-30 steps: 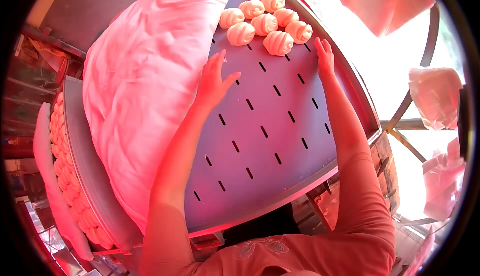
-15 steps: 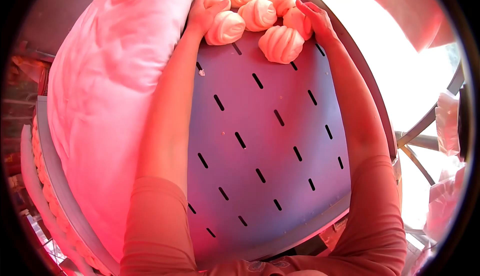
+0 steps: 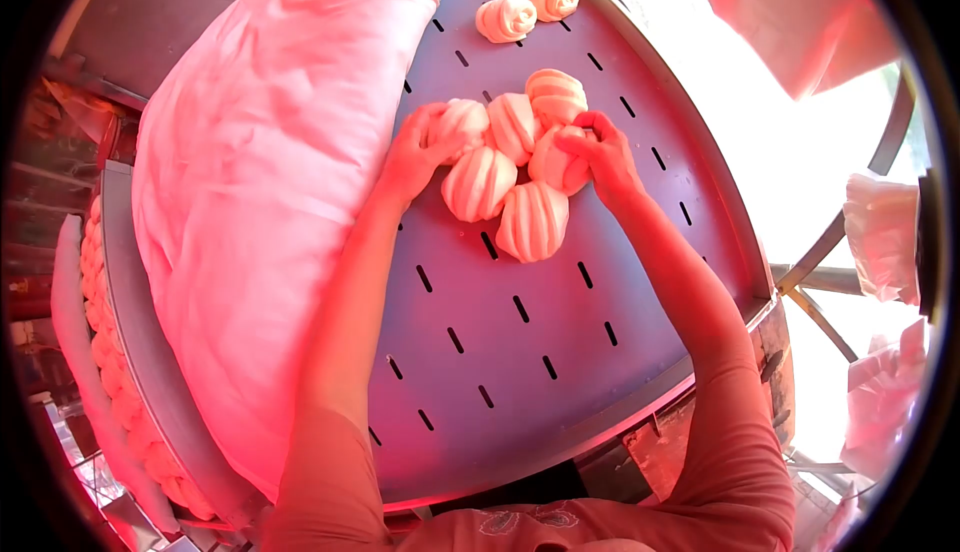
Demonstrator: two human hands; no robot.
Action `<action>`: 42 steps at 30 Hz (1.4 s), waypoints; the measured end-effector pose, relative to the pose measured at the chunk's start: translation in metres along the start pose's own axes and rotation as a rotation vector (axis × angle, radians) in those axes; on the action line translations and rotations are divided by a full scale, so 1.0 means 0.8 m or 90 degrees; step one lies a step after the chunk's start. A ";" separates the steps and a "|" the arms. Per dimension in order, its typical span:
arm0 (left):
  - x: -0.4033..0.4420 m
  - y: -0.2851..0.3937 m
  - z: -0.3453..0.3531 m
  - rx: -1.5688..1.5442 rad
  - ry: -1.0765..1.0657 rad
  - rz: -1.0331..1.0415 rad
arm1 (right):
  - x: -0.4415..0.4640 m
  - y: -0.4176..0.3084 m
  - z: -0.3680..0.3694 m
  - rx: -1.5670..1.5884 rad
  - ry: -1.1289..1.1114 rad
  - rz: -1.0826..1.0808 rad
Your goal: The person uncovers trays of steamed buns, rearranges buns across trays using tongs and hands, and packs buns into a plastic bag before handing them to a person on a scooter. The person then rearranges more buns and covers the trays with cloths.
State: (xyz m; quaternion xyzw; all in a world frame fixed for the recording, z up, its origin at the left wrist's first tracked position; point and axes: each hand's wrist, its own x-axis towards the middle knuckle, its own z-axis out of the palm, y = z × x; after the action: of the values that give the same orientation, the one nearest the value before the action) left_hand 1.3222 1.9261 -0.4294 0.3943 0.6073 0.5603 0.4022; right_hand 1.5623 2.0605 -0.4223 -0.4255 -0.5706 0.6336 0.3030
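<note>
Several twisted dough buns (image 3: 532,222) lie pressed together in a cluster on the slotted metal tray (image 3: 520,352). My left hand (image 3: 418,155) is curved round the bun (image 3: 463,124) at the cluster's left side. On the right side, my right hand (image 3: 603,157) has its fingers bent round another bun (image 3: 557,164). Both of these buns rest among the others, between my two hands. Farther up the tray, apart from the cluster, sit several more buns (image 3: 506,18).
A thick pink cloth (image 3: 260,172) covers the tray's left part. The raised tray rim (image 3: 690,117) curves along the right. More dough pieces (image 3: 120,352) sit on a lower tray at far left. Plastic bags (image 3: 882,237) hang at the right.
My hands reached the buns and closed round the outer ones. A cluster of buns has slid down the tray towards my body, leaving several others behind at the top.
</note>
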 end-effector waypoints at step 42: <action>-0.027 -0.038 -0.262 0.749 0.507 0.212 | 0.486 -0.102 0.166 -0.676 0.103 -0.412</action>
State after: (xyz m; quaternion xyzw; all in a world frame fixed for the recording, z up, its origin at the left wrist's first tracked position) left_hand 1.1341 1.8279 -0.4490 0.3985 0.8402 0.2960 -0.2183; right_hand 1.2602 2.3503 -0.4193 -0.3706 -0.8826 0.1058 0.2690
